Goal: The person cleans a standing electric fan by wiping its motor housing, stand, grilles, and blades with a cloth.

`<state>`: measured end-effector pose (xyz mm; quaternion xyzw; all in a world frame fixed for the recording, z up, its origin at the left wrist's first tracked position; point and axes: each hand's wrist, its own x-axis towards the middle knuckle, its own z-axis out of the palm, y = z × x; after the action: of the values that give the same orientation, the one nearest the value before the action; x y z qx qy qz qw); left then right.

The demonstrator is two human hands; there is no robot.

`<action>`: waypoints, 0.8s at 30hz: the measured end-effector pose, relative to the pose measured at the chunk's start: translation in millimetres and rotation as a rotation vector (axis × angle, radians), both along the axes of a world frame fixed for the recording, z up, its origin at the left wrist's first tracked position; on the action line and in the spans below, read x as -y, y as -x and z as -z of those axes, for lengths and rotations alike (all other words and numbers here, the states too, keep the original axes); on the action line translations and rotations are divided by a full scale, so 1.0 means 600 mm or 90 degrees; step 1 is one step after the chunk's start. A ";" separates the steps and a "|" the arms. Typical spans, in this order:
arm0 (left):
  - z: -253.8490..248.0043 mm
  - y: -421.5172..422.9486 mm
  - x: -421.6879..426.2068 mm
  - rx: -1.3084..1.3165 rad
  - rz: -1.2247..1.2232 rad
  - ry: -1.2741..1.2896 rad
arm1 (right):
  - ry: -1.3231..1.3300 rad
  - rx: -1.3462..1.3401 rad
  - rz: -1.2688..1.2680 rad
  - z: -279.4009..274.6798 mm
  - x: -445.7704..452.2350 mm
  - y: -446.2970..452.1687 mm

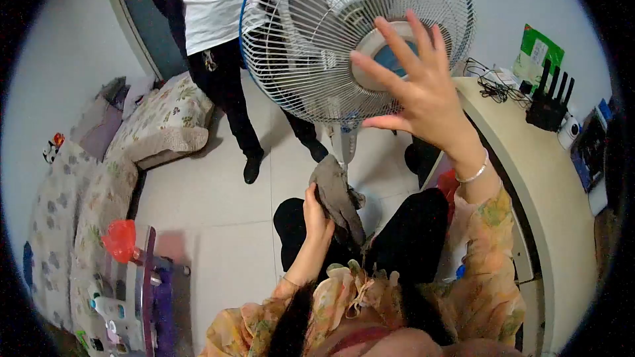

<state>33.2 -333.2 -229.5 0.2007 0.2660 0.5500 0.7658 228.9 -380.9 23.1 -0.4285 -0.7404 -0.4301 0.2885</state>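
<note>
Floral blouse (357, 294) closest; right hand (420, 96) spread before fan (331, 59); left hand (317, 215), lower, gripping grey cloth (338, 201).

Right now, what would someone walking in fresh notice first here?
Probably the big wire-caged fan filling the top center, with the right hand spread open before its hub. Next, the gray cloth in the left hand just below, and the bright red bag at lower left.
</note>
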 end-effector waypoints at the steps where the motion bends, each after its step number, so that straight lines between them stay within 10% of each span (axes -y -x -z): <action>1: -0.002 0.000 0.000 -0.005 0.002 0.000 | 0.002 0.011 0.022 -0.001 -0.005 0.002; 7: -0.004 -0.004 0.000 -0.009 0.005 -0.008 | -0.065 0.015 0.056 -0.023 -0.026 -0.025; 9: -0.002 0.000 0.000 -0.018 0.006 -0.021 | -0.458 0.080 0.133 -0.062 -0.083 -0.055; 11: -0.004 0.003 0.000 -0.035 0.013 -0.032 | -0.191 -0.082 0.015 -0.027 -0.034 -0.075; 16: -0.026 -0.002 0.005 -0.008 -0.020 -0.113 | -0.215 -0.336 0.047 0.054 -0.035 -0.145; 18: -0.046 -0.006 0.008 0.021 -0.027 -0.124 | -0.237 -0.566 -0.216 0.125 -0.046 -0.131; 24: -0.062 -0.011 0.005 0.077 0.015 -0.163 | 0.362 -0.578 -0.290 0.357 -0.043 -0.046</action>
<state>39.9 -336.2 -192.3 0.2664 0.1449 0.5814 0.7550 256.3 -355.3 -190.8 -0.4605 -0.7023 0.0852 0.5362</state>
